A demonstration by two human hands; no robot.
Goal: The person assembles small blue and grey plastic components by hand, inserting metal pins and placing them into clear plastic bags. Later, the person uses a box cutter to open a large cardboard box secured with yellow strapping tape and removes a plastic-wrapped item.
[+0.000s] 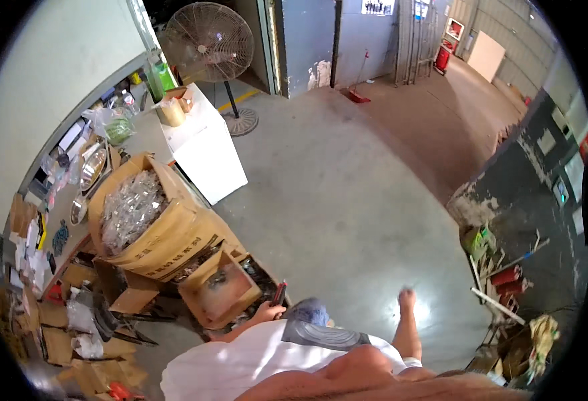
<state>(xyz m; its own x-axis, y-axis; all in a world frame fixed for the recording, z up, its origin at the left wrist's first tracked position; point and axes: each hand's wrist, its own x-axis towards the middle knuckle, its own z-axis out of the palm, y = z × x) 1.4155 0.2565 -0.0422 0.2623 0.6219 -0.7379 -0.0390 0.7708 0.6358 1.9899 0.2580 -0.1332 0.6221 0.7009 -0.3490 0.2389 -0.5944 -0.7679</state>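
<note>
My left hand (269, 310) is closed round a slim red-and-black tool (280, 293), its exact kind too small to make out. Just left of that hand stands an open cardboard box (204, 302) with cloudy, see-through material inside. My right hand (407, 297) hangs over the grey floor to the right, away from any object. Its fingers are too small and blurred to read. Behind the smaller box, a large open carton (180, 234) is heaped with clear plastic pieces (132, 210).
A white cabinet (210, 157) bears a tape roll (172, 112) and a small box. Beyond it stands a pedestal fan (208, 43). Cluttered shelving lines the left. Red cylinders (507, 275), pipes and sacks lie along the right wall. A red dustpan (358, 97) rests farther off.
</note>
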